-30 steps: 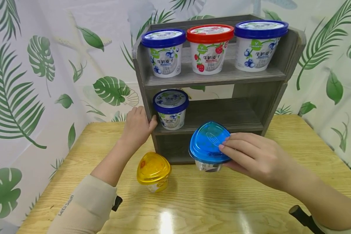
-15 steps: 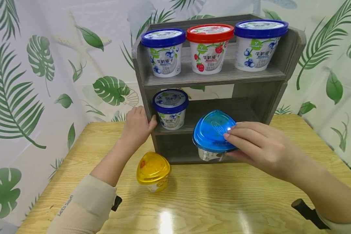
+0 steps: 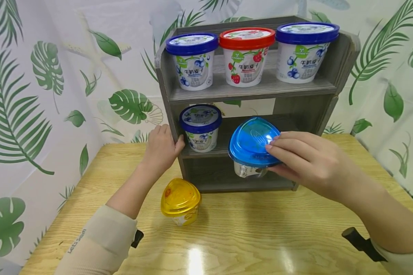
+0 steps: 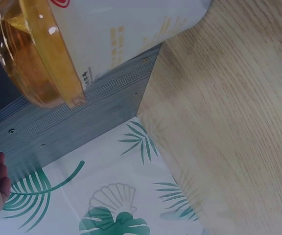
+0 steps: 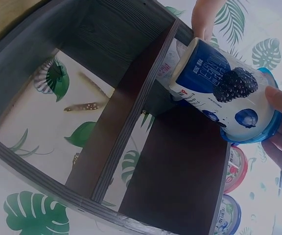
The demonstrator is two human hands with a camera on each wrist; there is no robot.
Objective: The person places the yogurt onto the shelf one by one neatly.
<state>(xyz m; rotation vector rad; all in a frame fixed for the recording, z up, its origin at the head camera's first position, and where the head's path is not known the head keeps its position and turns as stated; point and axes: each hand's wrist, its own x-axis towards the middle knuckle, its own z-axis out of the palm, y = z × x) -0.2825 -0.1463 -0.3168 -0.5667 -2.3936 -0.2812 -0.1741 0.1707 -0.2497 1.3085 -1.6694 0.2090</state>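
Note:
My right hand (image 3: 309, 162) holds a yogurt cup with a clear blue domed lid (image 3: 252, 141), gripping it from the right at the lid's edge. In the right wrist view, blackberries and blueberries are printed on this cup's white side (image 5: 224, 90). It is raised in front of the middle shelf level. My left hand (image 3: 161, 149) grips the left side panel of the grey wooden shelf (image 3: 252, 93), thumb at its front edge. Beside that thumb, a blue-lidded blueberry cup (image 3: 201, 130) stands on the middle level. A yellow-lidded cup (image 3: 180, 200) stands on the table below.
Along the top level stand a blueberry cup (image 3: 192, 63), a red-lidded strawberry cup (image 3: 246, 57) and another blueberry cup (image 3: 304, 53). The shelf stands on a wooden table (image 3: 247, 236), before a leaf-printed backdrop (image 3: 113, 68).
My right hand has lifted the blue-domed cup upward and slightly right, from near the shelf's bottom to in front of the middle level. My left hand has stayed on the side panel.

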